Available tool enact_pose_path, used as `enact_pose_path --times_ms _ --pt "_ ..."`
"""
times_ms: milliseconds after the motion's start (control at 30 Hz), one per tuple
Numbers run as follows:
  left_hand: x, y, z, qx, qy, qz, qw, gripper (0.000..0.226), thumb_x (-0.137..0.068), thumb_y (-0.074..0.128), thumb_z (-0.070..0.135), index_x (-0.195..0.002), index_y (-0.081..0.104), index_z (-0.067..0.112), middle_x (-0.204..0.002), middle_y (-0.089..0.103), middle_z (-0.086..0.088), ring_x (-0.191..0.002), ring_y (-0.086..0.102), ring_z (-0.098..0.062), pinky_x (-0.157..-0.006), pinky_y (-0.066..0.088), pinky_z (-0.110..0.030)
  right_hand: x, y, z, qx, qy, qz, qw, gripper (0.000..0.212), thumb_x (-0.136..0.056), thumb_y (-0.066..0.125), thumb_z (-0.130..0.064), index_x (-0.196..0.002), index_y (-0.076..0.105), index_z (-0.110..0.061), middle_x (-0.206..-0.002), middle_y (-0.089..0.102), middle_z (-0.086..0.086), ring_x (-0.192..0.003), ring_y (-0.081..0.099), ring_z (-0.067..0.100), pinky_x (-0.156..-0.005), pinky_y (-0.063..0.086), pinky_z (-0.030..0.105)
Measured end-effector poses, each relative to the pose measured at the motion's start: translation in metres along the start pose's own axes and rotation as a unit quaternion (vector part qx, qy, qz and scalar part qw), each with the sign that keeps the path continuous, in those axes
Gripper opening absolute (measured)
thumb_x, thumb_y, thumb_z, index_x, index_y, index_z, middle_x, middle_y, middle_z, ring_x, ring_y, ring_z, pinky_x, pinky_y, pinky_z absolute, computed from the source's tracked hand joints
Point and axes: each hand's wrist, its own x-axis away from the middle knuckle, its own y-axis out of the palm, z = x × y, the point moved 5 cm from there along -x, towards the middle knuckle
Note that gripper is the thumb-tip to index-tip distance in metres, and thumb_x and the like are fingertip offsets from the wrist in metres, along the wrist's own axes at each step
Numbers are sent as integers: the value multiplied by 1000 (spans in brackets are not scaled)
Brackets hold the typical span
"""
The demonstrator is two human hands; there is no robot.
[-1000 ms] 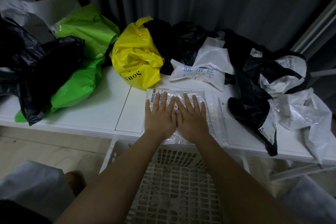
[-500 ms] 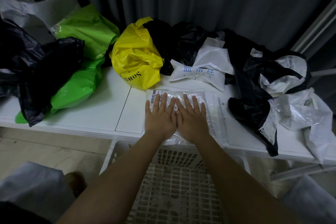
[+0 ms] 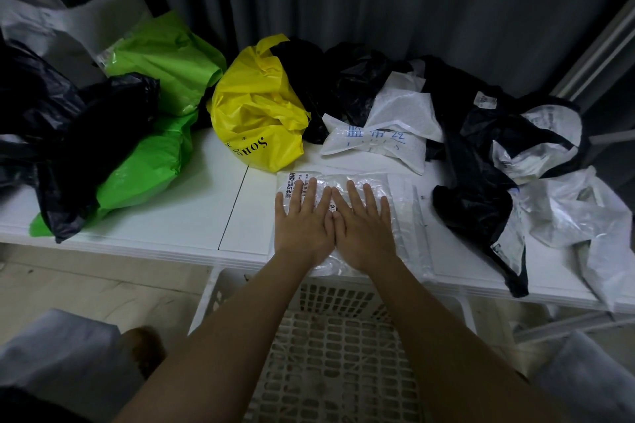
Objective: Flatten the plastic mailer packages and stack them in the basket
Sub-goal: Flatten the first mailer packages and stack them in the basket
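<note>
A clear bubble-lined mailer [image 3: 402, 213] with a barcode label lies flat at the near edge of the white table [image 3: 178, 213]. My left hand [image 3: 302, 216] and my right hand [image 3: 360, 220] press down on it side by side, palms flat, fingers straight, thumbs touching. Below the table edge stands a white lattice basket [image 3: 330, 347] between my forearms; I see no mailers in it.
Crumpled mailers crowd the back of the table: a yellow one [image 3: 257, 113], green ones [image 3: 161, 134], black ones [image 3: 79, 134] at left, a white one with blue print [image 3: 385, 134], and black and white ones [image 3: 508, 161] at right. A dark curtain hangs behind.
</note>
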Motion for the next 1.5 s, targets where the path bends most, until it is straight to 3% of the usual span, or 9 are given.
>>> enact_pose_path --times_ms 367,500,600,767,1000,1233,1367,1433,1500 --pt "0 0 1 1 2 -15 1000 55 -101 9 42 -153 -2 29 -161 -13 -2 -147 -15 -23 -117 -6 -52 0 -3 -1 1 -1 -33 999 67 -88 -6 -48 -153 2 -34 -162 -9 -4 -147 -15 20 -118 -12 46" --pt "1 1 1 -2 2 -22 1000 55 -101 9 41 -153 -2 27 -161 -13 -3 -147 -15 -24 -117 -6 -52 -3 -12 1 -3 -12 24 1000 73 -85 -6 -51 -152 17 -33 -162 10 2 -148 3 28 -118 -8 45" --pt "-1 -1 1 -13 5 -27 1000 56 -101 9 41 -154 -1 26 -160 -13 -5 -147 -16 -25 -116 -5 -54 -7 -12 4 28 7 31 999 71 -83 -7 -56 -152 6 -41 -162 -6 1 -146 -12 34 -113 -18 52" --pt "-3 -4 1 -36 17 7 999 72 -87 -10 45 -153 9 25 -160 -14 -12 -145 -19 -30 -116 -8 -54 -10 -7 6 26 22 -15 999 54 -100 14 -52 -151 -3 -43 -162 -10 0 -146 -16 34 -115 -11 58" --pt "-3 -1 -4 -6 11 10 1000 62 -94 10 46 -153 10 27 -160 -9 -12 -147 -15 -27 -117 -4 -53 -6 -18 9 -8 7 -54 998 53 -101 19 -50 -151 5 -42 -162 -10 -2 -146 -16 35 -115 -12 55" --pt "-2 -1 -2 4 18 18 1000 74 -83 -5 49 -153 11 28 -161 -7 -11 -147 -14 -26 -117 -5 -51 35 -3 10 7 12 -21 1000 72 -81 -15 -58 -150 -4 -43 -161 -14 -2 -144 -23 32 -116 -15 52" --pt "4 -10 -5 54 -4 57 997 74 -87 0 51 -149 29 23 -160 11 -13 -148 5 -29 -117 3 -51 31 -11 12 -39 33 -37 998 59 -97 14 -58 -151 -2 -41 -160 -19 0 -145 -22 29 -117 -10 49" --pt "9 -22 -9 79 -52 108 990 67 -91 14 49 -141 43 14 -150 34 -19 -136 33 -36 -110 23 -53 34 -27 19 -86 87 26 992 64 -99 35 -49 -153 5 -34 -161 -12 5 -147 -9 29 -117 3 48" --pt "17 -34 -20 135 -131 132 973 64 -92 24 47 -140 42 9 -139 43 -20 -123 42 -38 -99 34 -48 40 -42 29 -106 140 75 982 68 -97 46 -37 -153 8 -29 -161 0 10 -144 12 32 -113 18 47"
